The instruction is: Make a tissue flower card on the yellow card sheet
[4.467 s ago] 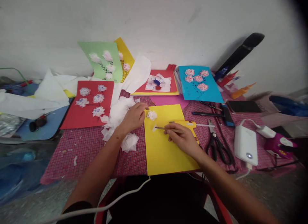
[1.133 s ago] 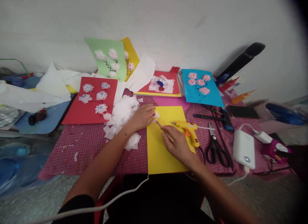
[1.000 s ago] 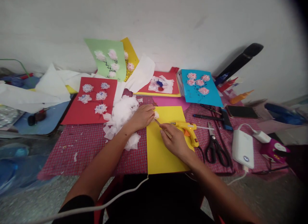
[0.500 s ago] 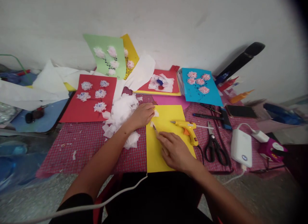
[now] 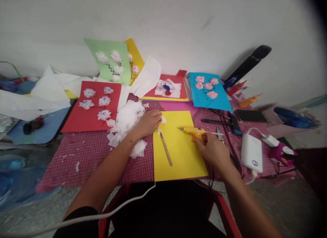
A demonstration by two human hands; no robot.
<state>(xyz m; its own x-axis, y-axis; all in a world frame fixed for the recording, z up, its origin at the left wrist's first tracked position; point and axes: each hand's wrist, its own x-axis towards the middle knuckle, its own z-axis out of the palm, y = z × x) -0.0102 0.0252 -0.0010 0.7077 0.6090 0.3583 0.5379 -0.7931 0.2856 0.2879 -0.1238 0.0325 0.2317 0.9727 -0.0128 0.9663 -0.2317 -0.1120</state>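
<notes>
A yellow paper sheet [image 5: 178, 163] lies in front of me. My left hand [image 5: 150, 122] rests at its upper left edge with fingers curled together; what they hold, if anything, is hidden. A small bit of white tissue [image 5: 163, 119] shows at the fingertips. Below it, a thin wooden stick [image 5: 166, 150] lies on the sheet, its tip at another white scrap. My right hand [image 5: 214, 151] is closed round the handle of a yellow glue gun [image 5: 191, 130], whose nozzle points left over the sheet. Left of the sheet is a heap of torn white tissue [image 5: 129, 118], partly behind my left arm.
Flower pictures on red [image 5: 74, 118], green [image 5: 107, 48] and blue paper [image 5: 222, 98] stand around the back. At the right are a pen [image 5: 214, 121], scissors [image 5: 219, 133] partly under my right hand, a phone [image 5: 250, 116] and a white power bank [image 5: 251, 152]. A white cable [image 5: 122, 206] crosses in front.
My right hand has let go of the wooden stick, which now lies on the yellow sheet, and has moved right onto the glue gun. My left hand has stayed in place.
</notes>
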